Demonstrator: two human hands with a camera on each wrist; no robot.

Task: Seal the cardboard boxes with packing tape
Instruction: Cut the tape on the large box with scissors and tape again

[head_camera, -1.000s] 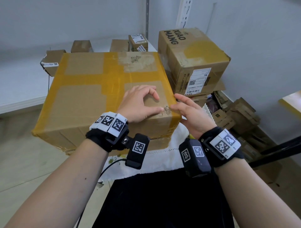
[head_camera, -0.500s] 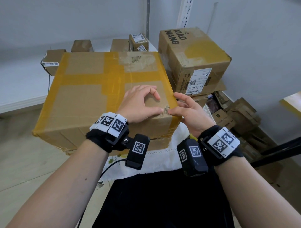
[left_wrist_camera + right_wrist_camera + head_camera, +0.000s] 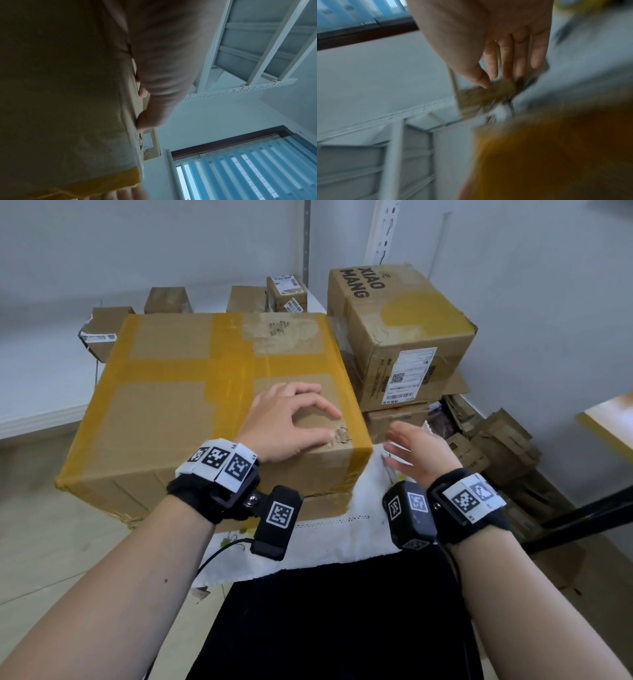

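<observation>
A large cardboard box [image 3: 164, 412] crossed with bands of yellow tape [image 3: 229, 364] fills the middle of the head view. My left hand [image 3: 287, 422] rests on its top near the front right corner, fingers arched with the tips on the cardboard, thumb beside a small torn spot [image 3: 342, 434]. The left wrist view shows the same hand [image 3: 163, 67] against the box edge [image 3: 68, 94]. My right hand [image 3: 418, 450] hovers just right of the corner, clear of the box and holding nothing. Its fingers [image 3: 506, 56] are straight in the blurred right wrist view. No tape roll is in view.
A brown box marked XIAO MANG [image 3: 400, 330] stands stacked close to the right of the big box. Several small boxes [image 3: 286, 292] sit behind on a white shelf [image 3: 34, 392]. Flattened cardboard [image 3: 496, 446] piles up at far right. A white cloth [image 3: 342, 535] lies under the box.
My right hand has let go of the box's front right corner and pulled away to the right, opening. The left hand has stayed on the box top.
</observation>
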